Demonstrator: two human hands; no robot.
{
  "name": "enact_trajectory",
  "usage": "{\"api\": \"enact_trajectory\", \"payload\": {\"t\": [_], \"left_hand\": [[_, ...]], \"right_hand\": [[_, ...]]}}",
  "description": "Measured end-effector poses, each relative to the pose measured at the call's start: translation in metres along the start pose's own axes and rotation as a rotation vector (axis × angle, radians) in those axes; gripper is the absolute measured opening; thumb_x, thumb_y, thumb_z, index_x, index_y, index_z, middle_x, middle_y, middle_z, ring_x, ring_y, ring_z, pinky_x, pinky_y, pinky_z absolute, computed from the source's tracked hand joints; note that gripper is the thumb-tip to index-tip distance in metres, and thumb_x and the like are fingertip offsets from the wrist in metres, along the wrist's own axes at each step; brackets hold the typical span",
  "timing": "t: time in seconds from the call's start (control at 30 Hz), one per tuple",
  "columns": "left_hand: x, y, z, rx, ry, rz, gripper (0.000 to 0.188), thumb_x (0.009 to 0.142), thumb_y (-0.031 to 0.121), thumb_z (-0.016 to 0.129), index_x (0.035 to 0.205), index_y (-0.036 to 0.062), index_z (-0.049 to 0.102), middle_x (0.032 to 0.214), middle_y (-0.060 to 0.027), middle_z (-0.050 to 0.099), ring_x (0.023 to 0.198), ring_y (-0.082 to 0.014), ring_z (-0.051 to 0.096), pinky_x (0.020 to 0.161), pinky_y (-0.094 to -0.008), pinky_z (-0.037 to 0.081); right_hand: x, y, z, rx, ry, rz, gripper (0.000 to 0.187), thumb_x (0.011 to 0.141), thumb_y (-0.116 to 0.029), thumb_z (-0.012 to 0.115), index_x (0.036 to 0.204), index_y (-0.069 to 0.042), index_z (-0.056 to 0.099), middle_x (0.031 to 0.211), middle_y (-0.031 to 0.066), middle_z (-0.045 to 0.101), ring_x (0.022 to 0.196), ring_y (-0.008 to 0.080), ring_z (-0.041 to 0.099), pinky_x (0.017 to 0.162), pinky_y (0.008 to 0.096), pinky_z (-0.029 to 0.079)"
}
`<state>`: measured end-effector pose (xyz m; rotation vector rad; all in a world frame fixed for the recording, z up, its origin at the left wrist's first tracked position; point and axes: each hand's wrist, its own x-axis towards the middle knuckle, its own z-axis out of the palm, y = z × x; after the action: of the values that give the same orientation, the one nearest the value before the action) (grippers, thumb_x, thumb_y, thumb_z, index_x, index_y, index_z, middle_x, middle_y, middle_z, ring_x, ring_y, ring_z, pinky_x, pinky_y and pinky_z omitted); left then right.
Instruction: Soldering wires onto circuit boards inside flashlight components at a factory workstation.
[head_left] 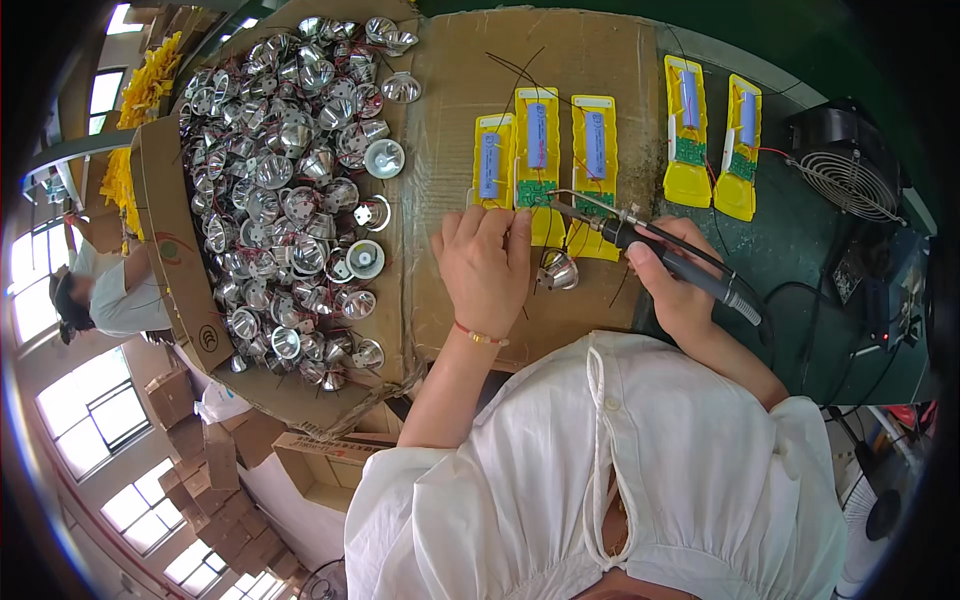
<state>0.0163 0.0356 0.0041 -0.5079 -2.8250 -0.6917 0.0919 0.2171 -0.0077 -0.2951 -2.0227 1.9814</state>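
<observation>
My right hand (682, 298) is closed around the black handle of a soldering iron (700, 274). A thin metal guide runs along the iron, and its tip points at the green circuit board (536, 193) in the middle yellow casing (541, 232). My left hand (487, 262) bends over the lower end of the left yellow casing (492, 132), its fingertips by the middle board; what they pinch is hidden. A blue cylindrical battery (537, 135) lies in the middle casing. The right casing (594, 243) sits beside it. Below them is a shiny reflector cup (558, 271).
A heap of reflector cups (290, 190) with red and black wires fills the cardboard tray at left. Two more yellow casings (686, 185) (736, 200) lie on the green table at right, near a black fan (850, 165) with a wire guard. Another person (125, 285) is at far left.
</observation>
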Motion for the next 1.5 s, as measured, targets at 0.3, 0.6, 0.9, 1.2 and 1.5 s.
{"api": "enact_trajectory", "payload": {"t": [0.3, 0.6, 0.9, 1.2, 1.5], "left_hand": [[0.0, 0.0, 0.005, 0.002, 0.037, 0.018, 0.013, 0.08, 0.018, 0.062, 0.071, 0.009, 0.058, 0.068, -0.0051, 0.052, 0.069, -0.0249, 0.047, 0.064, -0.0369, 0.034], [0.0, 0.0, 0.007, 0.022, 0.041, 0.015, 0.014, 0.079, 0.018, 0.062, 0.07, 0.009, 0.057, 0.068, -0.0051, 0.051, 0.069, -0.0246, 0.047, 0.064, -0.0366, 0.034], [0.001, 0.0, 0.007, 0.017, 0.058, 0.01, 0.013, 0.077, 0.016, 0.063, 0.069, 0.0092, 0.056, 0.068, -0.005, 0.052, 0.069, -0.0245, 0.048, 0.063, -0.0366, 0.035], [0.0, 0.0, 0.007, 0.015, 0.044, 0.001, 0.012, 0.076, 0.015, 0.064, 0.068, 0.0092, 0.056, 0.067, -0.005, 0.052, 0.068, -0.0245, 0.048, 0.063, -0.0367, 0.035], [0.001, -0.001, 0.008, -0.008, 0.083, 0.006, 0.013, 0.075, 0.014, 0.064, 0.067, 0.0087, 0.057, 0.066, -0.0051, 0.052, 0.068, -0.0247, 0.048, 0.063, -0.0371, 0.035]], "right_hand": [[0.0, -0.001, -0.001, 0.004, 0.006, 0.01, 0.015, 0.078, -0.008, 0.067, 0.088, 0.0, 0.058, 0.069, 0.0003, 0.056, 0.059, 0.0033, 0.048, 0.053, 0.0187, 0.039], [0.001, 0.001, -0.001, -0.031, -0.008, 0.005, 0.016, 0.078, -0.008, 0.067, 0.087, 0.0, 0.058, 0.068, -0.0003, 0.055, 0.059, 0.0031, 0.047, 0.052, 0.0188, 0.039], [-0.001, -0.005, 0.002, 0.059, 0.046, 0.108, 0.016, 0.079, -0.009, 0.066, 0.089, 0.0, 0.058, 0.069, 0.0016, 0.058, 0.06, 0.0041, 0.05, 0.054, 0.0181, 0.041], [0.001, -0.002, 0.0, 0.079, 0.015, 0.096, 0.017, 0.08, -0.009, 0.066, 0.09, 0.0, 0.057, 0.07, 0.0019, 0.058, 0.062, 0.0042, 0.051, 0.054, 0.0178, 0.041], [0.005, -0.001, 0.005, 0.057, 0.008, 0.108, 0.015, 0.079, -0.01, 0.067, 0.087, 0.0, 0.059, 0.068, -0.0019, 0.054, 0.059, 0.0023, 0.045, 0.052, 0.0175, 0.036]]}}
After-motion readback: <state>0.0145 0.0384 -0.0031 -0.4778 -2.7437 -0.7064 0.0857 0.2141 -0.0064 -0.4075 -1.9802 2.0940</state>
